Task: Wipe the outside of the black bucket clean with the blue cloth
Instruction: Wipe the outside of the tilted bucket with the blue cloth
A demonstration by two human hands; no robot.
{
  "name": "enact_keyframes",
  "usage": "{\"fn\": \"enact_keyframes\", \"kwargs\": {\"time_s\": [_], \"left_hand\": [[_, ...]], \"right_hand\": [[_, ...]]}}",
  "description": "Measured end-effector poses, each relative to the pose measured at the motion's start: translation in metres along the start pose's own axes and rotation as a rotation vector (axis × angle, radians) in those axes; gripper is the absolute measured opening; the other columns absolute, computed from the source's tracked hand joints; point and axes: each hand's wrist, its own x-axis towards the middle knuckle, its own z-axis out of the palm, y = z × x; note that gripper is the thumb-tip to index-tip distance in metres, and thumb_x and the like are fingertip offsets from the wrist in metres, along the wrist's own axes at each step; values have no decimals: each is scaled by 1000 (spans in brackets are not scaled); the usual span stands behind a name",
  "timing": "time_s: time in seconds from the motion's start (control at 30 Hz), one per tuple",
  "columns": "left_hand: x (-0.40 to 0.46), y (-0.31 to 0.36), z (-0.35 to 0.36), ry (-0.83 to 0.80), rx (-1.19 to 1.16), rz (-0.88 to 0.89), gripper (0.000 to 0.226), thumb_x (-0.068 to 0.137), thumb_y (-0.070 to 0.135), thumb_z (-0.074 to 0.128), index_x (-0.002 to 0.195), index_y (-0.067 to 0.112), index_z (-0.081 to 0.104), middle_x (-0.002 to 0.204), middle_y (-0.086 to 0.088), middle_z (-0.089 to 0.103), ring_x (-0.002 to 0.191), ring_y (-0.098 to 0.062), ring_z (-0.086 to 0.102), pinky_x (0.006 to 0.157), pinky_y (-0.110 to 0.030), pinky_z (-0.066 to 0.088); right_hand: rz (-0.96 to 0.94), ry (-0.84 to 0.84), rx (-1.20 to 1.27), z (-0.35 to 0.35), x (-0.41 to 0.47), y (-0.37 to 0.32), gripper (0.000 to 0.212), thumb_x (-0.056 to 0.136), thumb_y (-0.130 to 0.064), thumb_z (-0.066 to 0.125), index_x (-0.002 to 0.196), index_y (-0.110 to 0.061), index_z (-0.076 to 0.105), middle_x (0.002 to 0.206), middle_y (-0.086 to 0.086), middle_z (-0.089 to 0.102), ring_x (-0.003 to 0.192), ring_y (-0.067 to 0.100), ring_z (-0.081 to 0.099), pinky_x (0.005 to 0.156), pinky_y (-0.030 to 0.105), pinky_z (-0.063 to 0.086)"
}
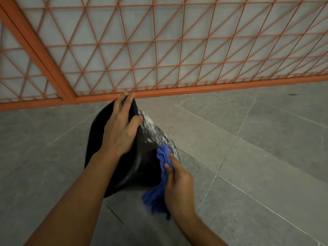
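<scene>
Gripping the tilted black bucket (150, 139) at its rim w/ left hand (119, 128); right hand (179, 185) is pressing the bunched blue cloth (162, 174) on its whitish-stained side, probably dust.

Left forearm (85, 189), right forearm (198, 226) bare; no sleeves, hands ungloved.

Dim, soft, perhaps slightly blurred light

The left hand (119, 128) hides much of the black bucket's (150, 167) rim.
</scene>
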Motion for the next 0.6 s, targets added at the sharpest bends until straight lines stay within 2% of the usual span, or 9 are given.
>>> {"fn": "enact_keyframes", "kwargs": {"time_s": [0.07,0.13,0.23,0.3,0.37,0.43,0.5,0.57,0.6], "left_hand": [[-1,3,2,-16,10,29,85,65,52,34,145,22,35,156,5,23,141,-10,24,105,-25,19],[-1,1,1,-28,-1,42,85,65,51,34,144,22,35,156,4,23,141,-10,23,105,-24,18],[1,-2,-1,-4,-10,10,86,64,52,34,144,20,36,156,4,24,141,-9,23,104,-20,17],[1,-1,-1,8,7,-7,86,64,53,33,144,22,35,156,5,24,141,-9,23,103,-21,18],[-1,-1,-1,-3,14,8,85,65,53,34,145,24,34,156,6,24,141,-10,23,104,-23,19],[-2,-3,-1,-10,-2,16,84,65,52,34,145,25,34,155,6,24,141,-10,24,104,-24,20],[-1,-4,-2,3,-27,0,85,64,52,34,145,25,34,155,5,25,140,-9,24,103,-23,20],[1,-4,-1,21,-29,-21,85,64,53,34,144,25,35,154,5,25,138,-7,25,102,-22,20],[1,-3,-1,21,-19,-19,85,64,53,34,144,26,35,154,6,25,138,-7,25,102,-23,20]], "right_hand": [[3,-4,20,0,-12,-2,36,93,-14,43,127,-26,50,123,-3,59,112,7,53,83,-3,36],[-9,-3,123,1,-18,-14,43,91,-1,45,124,-27,50,130,-4,53,121,5,44,83,-2,36],[-32,-58,15,1,0,-6,41,92,0,44,129,-18,46,109,-3,62,97,-11,54,70,-7,35],[19,-22,51,-2,6,2,37,94,-6,43,129,-18,49,98,4,66,89,-8,57,66,-5,37],[40,-6,61,-3,-5,-1,36,94,-9,43,126,-25,49,123,4,59,108,-5,48,77,-6,35],[85,-8,158,-1,-15,-13,43,91,-1,46,125,-27,41,136,3,45,111,-11,39,76,-7,34],[32,-55,58,1,-9,-10,46,92,-1,45,127,-29,35,124,8,56,97,-13,47,68,-6,35],[48,-47,-16,-1,5,3,41,95,-7,42,131,-25,41,95,13,68,67,-11,55,57,-1,35],[61,-33,0,-4,8,7,38,95,-9,41,132,-20,45,97,14,68,65,-13,55,59,-2,36]]}}
